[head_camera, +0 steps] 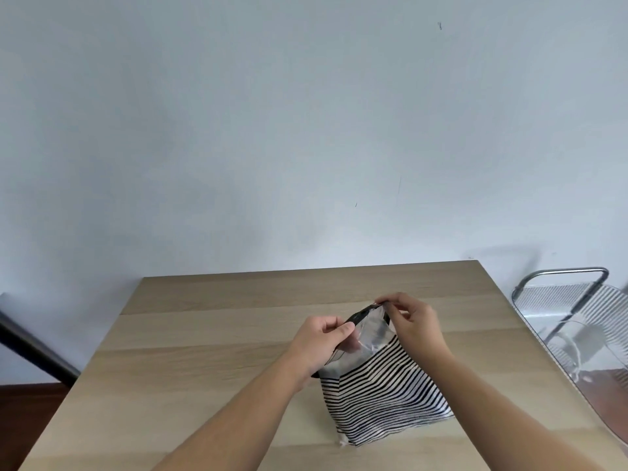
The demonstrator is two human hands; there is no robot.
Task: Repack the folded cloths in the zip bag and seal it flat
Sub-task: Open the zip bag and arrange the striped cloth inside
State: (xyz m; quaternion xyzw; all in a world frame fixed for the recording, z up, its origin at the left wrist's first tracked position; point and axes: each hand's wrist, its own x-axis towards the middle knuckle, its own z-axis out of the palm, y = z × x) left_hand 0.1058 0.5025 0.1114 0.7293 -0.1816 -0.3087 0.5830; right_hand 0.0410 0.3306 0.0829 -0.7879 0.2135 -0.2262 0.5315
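Zip bag (pixel 368 329) clear, dark zip strip along top edge, mouth raised off table. Black-and-white striped cloth (pixel 384 396) folded inside lower part, bottom edge on table.

You face a plain, pale blue-grey painted wall (pixel 272 113) with a few small dark scuffs, evenly lit. Against it stands a light wooden table (pixel 204 334) with long plank grain. To your right sits a clear plastic chair with a chrome tube frame (pixel 574 300); dark reddish-brown floor (pixel 27 419) shows at lower left.
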